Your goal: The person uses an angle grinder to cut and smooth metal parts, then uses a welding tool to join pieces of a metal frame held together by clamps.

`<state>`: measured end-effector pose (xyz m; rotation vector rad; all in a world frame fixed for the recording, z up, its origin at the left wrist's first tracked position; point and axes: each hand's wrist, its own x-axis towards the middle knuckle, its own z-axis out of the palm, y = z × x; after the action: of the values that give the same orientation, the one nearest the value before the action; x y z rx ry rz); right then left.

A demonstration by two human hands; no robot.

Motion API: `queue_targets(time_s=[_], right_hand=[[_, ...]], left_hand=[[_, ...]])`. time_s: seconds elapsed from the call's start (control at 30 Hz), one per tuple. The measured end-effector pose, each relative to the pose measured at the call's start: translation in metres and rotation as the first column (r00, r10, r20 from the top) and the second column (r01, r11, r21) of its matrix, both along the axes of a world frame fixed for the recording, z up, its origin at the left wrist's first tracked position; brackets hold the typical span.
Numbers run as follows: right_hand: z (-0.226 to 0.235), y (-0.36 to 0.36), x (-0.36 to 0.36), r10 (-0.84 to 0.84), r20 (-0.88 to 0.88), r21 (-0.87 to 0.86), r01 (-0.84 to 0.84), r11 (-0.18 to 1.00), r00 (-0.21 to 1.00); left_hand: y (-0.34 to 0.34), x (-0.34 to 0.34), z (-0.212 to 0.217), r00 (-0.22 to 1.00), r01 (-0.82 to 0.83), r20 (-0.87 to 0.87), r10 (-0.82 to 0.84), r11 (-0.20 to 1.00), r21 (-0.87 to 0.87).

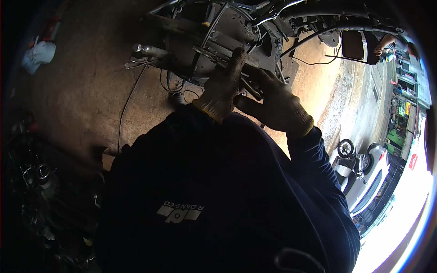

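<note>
In a knitted work glove with a yellow cuff, my left hand point(221, 91) is against the metal parts of a stripped vehicle frame point(227, 25). One of its digits points up along the metal; the others curl out of sight around something I cannot make out. My right hand point(275, 104), gloved alike, is just to the right. A short metal rod point(251, 89) with a rounded end runs between the two hands, in the gap between my right thumb and fingers. The right fingertips reach over the frame's metal and are partly hidden in shadow.
Black cables point(129, 102) hang from the frame to the stained floor point(86, 86). Dark machine parts point(43, 177) stand at the lower left, and a white bundle point(40, 54) lies at the far left. Another person's hand point(386, 43) shows at the upper right. A white car point(371, 182) stands outside.
</note>
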<state>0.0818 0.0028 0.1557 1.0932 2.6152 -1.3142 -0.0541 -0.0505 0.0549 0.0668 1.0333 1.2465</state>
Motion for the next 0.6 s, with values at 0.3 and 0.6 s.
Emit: queue_targets(time_s=[0.3, 0.6], right_hand=[[0.014, -0.010, -0.015, -0.056, 0.115, 0.338, 0.014, 0.941, 0.992], [0.019, -0.003, -0.018, -0.213, 0.026, -0.056, 0.214, 0.975, 0.977]], left_hand=[[-0.003, -0.008, -0.004, 0.982, 0.067, 0.169, -0.083, 0.993, 0.099], [0.001, -0.005, -0.006, 0.961, -0.067, 0.274, 0.030, 0.990, 0.126]])
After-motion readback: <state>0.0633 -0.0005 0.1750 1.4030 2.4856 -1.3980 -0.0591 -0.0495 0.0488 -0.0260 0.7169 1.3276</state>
